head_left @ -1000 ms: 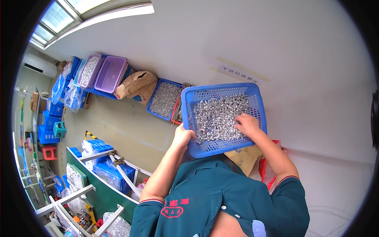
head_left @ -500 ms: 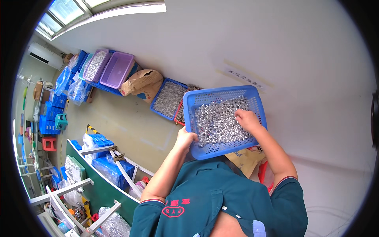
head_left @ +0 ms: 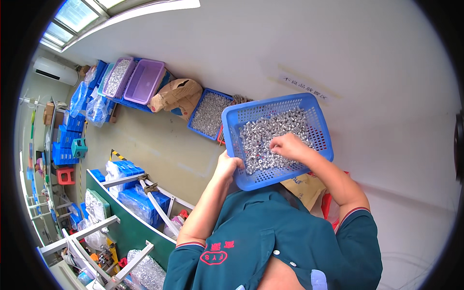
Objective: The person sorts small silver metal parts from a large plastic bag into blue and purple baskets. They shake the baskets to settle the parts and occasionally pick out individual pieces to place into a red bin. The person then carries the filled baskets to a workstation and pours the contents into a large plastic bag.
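Note:
I hold a blue perforated plastic basket (head_left: 319,121) in front of my chest, filled with several small shiny metal parts (head_left: 263,137). My left hand (head_left: 228,165) grips the basket's near left rim. My right hand (head_left: 286,146) rests inside the basket on top of the metal parts, fingers curled among them. Whether it holds any parts I cannot tell.
Along the wall on the floor stand another blue basket of metal parts (head_left: 209,114), a brown paper sack (head_left: 176,95), a purple tray (head_left: 145,81) and a tray of parts (head_left: 117,77). A green workbench (head_left: 123,227) with bagged parts lies at lower left. A brown bag (head_left: 304,186) sits under the basket.
My right hand has slid leftward across the metal parts toward the basket's middle. The basket and left hand hold about the same place.

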Available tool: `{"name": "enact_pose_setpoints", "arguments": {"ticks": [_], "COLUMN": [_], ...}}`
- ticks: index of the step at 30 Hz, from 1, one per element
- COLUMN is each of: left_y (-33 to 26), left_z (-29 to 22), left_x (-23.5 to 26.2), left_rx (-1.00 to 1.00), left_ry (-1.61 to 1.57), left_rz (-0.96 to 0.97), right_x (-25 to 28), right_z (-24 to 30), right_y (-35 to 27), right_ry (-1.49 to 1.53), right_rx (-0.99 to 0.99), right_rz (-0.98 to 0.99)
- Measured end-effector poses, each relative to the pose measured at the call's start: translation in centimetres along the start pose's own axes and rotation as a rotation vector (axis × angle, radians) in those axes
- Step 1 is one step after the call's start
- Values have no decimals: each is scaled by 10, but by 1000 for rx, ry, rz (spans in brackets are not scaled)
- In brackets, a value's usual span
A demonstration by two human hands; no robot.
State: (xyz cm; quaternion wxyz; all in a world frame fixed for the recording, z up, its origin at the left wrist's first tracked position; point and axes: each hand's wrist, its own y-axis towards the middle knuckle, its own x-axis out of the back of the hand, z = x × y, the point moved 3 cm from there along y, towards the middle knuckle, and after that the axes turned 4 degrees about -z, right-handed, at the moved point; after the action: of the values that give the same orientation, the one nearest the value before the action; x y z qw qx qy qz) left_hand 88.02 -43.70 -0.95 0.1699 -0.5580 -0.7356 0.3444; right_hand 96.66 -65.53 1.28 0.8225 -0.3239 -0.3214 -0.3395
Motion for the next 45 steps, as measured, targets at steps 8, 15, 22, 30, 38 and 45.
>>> {"name": "enact_pose_setpoints", "arguments": {"ticks": [8,15,22,30,38,45], "left_y": [7,9,4,5,11,7], "left_z": [-1,0,-4,-2,3,3], "left_x": [-6,-7,-5,3,6,20], "left_rx": [-28,-29,-42,-50,-39,-49], "left_ry": [21,34,35,45,49,40], "left_rz": [12,4,11,-13,-33,-78], "right_x": [-83,-100,-83,-55,-36,42], "right_z": [26,35,8,-32,-40,-40], "right_y": [27,24,28,13,5,-37], "right_ry": [-269,-346,7,423,440,791], "right_rx": [136,202,-7,-278,-254,-308], "right_rz": [131,47,22,244,25,-144]}}
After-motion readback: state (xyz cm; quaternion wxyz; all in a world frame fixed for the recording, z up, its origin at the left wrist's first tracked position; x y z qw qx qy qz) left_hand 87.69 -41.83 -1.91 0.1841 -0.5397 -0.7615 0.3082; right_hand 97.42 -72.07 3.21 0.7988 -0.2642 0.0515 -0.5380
